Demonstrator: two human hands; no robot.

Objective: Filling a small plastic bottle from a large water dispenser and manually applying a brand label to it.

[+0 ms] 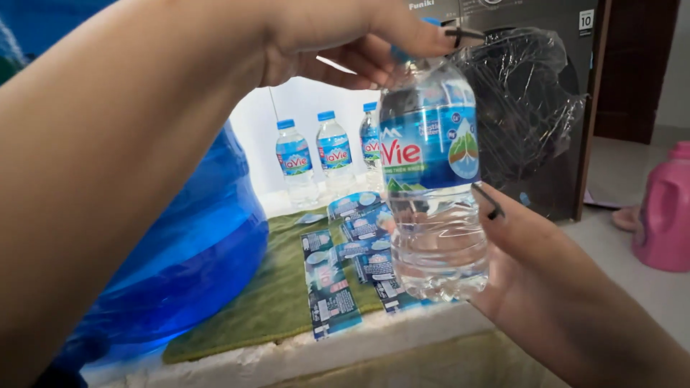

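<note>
While our right hand [546, 280] cups the bottle [431, 179] base, left fingers [402, 32] pinch its cap; twisting likely follows.

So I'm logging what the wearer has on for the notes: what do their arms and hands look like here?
Both arms are bare as far as the view shows, with no sleeves. No gloves, rings, watch or bracelet are visible. The left hand and right hand have long nails painted dark, nearly black, seen at the fingertips. No marks or cables show.
</note>
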